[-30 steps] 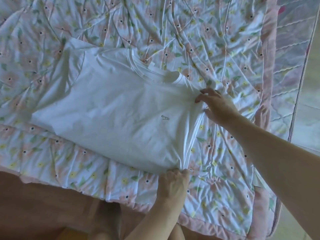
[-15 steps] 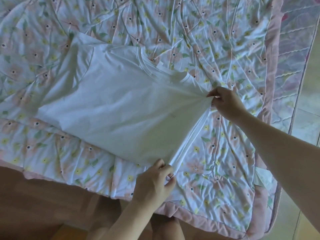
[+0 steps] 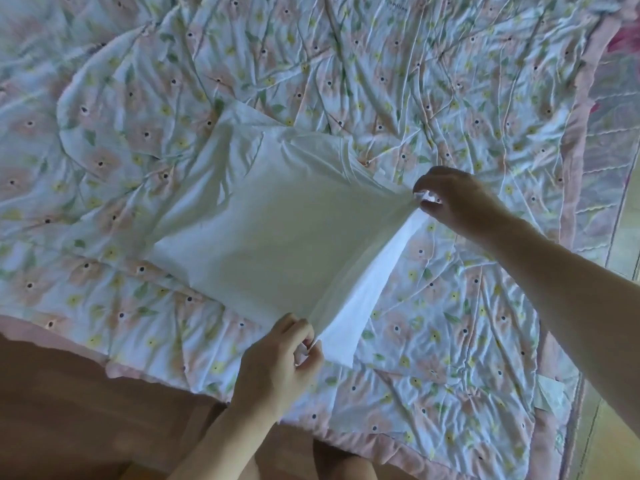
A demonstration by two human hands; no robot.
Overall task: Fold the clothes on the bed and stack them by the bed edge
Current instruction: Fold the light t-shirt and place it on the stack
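The shirt [image 3: 277, 233], white, lies on the quilt [image 3: 433, 81] near the bed's front edge, toward the middle of that edge. Half a second ago its right side was drawn out low over the quilt; now that side is lifted higher and pulled leftward, so a doubled flap hangs between the two hands and its bright underside shows as a narrow white strip. The body of the shirt has bunched inward and covers less of the quilt than before, and its left sleeve end sits further from the left edge. The collar points to the far side, just left of the right hand.

The right hand [image 3: 453, 199] pinches the shirt's shoulder corner between curled fingers, raised above the quilt. The left hand [image 3: 277, 362] pinches the hem corner near the front edge; it has come up and slightly right since the earlier frame. The hands are well apart, the cloth taut between them.

The quilt is rumpled, pale with pink and yellow flowers and a pink border. A quilted mattress [image 3: 609, 140] shows past its right edge, with pale floor [image 3: 623, 258] beyond. Brown bed side [image 3: 69, 403] runs under the front edge.
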